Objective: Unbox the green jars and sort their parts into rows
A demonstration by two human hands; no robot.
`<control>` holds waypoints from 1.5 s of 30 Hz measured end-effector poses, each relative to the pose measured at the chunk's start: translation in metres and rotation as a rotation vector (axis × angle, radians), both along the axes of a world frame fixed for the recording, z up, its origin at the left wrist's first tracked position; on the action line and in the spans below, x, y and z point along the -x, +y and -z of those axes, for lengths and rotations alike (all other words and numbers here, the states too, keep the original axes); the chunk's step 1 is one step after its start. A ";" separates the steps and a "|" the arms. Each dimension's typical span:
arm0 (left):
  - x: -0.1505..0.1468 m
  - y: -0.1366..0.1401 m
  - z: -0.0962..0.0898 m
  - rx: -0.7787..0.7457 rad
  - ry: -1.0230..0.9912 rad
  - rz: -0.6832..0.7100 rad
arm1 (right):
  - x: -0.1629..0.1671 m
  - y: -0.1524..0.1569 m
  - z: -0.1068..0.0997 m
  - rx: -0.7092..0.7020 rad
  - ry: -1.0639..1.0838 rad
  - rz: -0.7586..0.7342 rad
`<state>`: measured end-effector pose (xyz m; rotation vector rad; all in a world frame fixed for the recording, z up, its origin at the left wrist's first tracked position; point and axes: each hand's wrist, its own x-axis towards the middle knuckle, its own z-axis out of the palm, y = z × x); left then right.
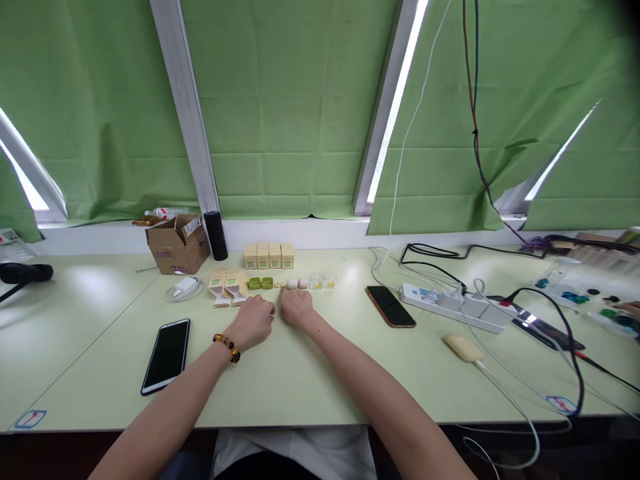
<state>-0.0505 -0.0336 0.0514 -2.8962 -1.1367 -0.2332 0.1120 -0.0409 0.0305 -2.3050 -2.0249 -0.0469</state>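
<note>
Two bare hands rest near the middle of a pale green surface (320,393), just short of a row of small items. The left hand (254,319), a beaded bracelet (227,347) at its wrist, is curled with fingers bent in; the right hand (296,307) forms a similar loose fist beside it, a narrow gap between the two. Each grip looks closed, though whether either encloses anything cannot be told from this angle.

Just beyond the knuckles, toward the far edge, the row reads from left to right: two cartons with open flaps (236,288), two green containers (261,283), tiny yellowish pieces (279,285), two pale pink pieces (297,284) and two clear containers (323,282). The right hand sits nearest the yellowish and pink pieces — contact cannot be judged. Four small boxes (269,256) stand side by side behind the row, closer to the far edge.

Open room runs between the forearms down to the near edge, and from the clear containers to a dark-screened phone (390,307) on the right. The left side is tighter — a white-framed phone (167,357) lies beside the left forearm, and a coiled white cable (185,288) lies left of the cartons. A power strip (455,307) and its cords crowd the surface toward its right end.
</note>
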 end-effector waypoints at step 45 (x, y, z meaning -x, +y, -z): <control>0.010 0.020 0.014 0.039 -0.292 0.234 | -0.087 0.100 -0.023 -0.236 0.044 0.106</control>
